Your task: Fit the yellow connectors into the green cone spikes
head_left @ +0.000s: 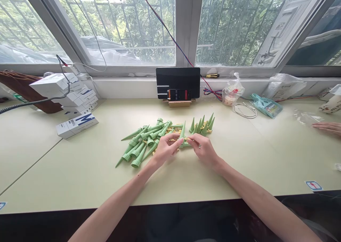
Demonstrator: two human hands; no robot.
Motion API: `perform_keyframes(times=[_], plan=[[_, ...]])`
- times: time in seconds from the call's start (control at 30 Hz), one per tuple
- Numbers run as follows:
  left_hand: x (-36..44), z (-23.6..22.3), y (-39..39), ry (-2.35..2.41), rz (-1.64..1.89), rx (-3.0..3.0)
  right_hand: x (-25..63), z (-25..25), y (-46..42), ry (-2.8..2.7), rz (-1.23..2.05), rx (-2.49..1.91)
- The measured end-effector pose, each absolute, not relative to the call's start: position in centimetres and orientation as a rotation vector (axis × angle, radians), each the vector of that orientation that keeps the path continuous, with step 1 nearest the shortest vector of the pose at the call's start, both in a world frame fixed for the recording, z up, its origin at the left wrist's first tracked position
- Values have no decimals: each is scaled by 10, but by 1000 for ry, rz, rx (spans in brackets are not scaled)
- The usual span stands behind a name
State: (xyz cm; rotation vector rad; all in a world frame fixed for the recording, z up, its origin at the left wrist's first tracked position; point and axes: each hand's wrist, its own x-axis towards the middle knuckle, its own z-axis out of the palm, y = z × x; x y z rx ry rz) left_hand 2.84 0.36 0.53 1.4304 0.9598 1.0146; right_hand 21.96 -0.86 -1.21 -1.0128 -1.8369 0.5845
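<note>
Two hands meet over a pale green bench (106,185) around a light-green, cone-shaped plastic spike (182,130).
The left hand (167,148), fingers curled closed, grips the spike with its tip pointing up, while the right hand (204,148) pinches a small yellow plastic piece (186,139) beside its base; a jumbled pile of green plastic spikes (137,160) lies at left, an upright cluster of green spikes (199,126) stands beyond the right hand, and a co-worker's hand (329,126) rests at far right.
</note>
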Motion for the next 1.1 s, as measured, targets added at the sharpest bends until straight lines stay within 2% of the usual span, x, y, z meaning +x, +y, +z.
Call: perform_keyframes(times=[0.37,0.67,1.1], plan=[[28,0,4,928,972,1497,220,-15,-11,-1905,511,-1001],[28,-2,1,914,988,1547,218,-10,-14,-1821,623,-1036],[29,-6,3,928,1070,1634,218,-1,-13,-1430,1362,-986]])
